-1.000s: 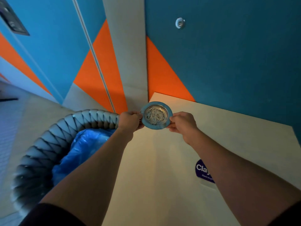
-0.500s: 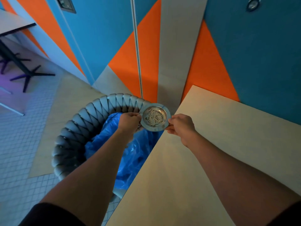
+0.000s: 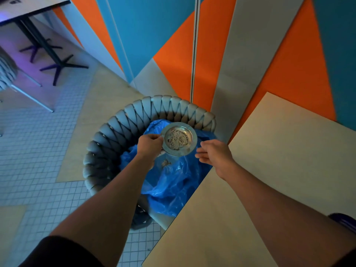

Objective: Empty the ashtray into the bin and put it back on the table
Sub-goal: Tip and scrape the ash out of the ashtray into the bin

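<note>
A round metal ashtray with grey ash in its bowl hangs level above the bin. The bin has a woven grey rim and a blue plastic liner with a little ash lying on it. My left hand pinches the ashtray's left rim. Just right of the ashtray, my right hand is off the rim with its fingers apart and holds nothing. The beige table lies to the right, with its edge beside the bin.
A wall of orange, blue and grey panels stands right behind the bin. White tiled floor spreads to the left. Another table with a dark cross base and a chair stand at the far left. A dark purple object lies on the table's right edge.
The ashtray has moved left, from above the table's corner to above the bin. My right hand has let go of its rim; the left hand still holds it.
</note>
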Demonstrator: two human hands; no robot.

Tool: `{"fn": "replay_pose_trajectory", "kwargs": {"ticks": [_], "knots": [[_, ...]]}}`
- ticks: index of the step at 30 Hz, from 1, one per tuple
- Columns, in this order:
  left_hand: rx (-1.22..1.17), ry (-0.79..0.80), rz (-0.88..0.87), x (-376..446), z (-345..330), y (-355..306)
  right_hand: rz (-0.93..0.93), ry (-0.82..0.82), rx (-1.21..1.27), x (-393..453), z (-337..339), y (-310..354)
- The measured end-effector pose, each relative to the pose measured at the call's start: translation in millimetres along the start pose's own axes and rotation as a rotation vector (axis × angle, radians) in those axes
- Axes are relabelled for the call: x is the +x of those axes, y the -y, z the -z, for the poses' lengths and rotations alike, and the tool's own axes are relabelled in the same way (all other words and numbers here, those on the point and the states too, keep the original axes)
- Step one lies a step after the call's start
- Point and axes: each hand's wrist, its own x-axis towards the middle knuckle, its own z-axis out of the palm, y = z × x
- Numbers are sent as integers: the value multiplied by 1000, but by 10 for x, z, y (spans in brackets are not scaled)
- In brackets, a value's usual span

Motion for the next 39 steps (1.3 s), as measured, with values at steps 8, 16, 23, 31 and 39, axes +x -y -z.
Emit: {"fn": "replay_pose_trajectory", "kwargs": {"ticks": [8, 16, 23, 31, 39], "knots": [[16, -60, 26, 332, 202, 306, 100, 13, -260, 150, -139, -292], [58, -133, 56, 603, 380, 642, 410, 208, -900, 150, -179, -657], [74, -166, 76, 836, 460, 858, 659, 66, -1191, 201, -227, -976], [106, -181, 58, 1058, 510, 1001, 779, -48, -1181, 206, -242, -1072], [248, -208, -55, 1161, 549, 1024, 802, -74, -1163, 208, -250, -1078]]}}
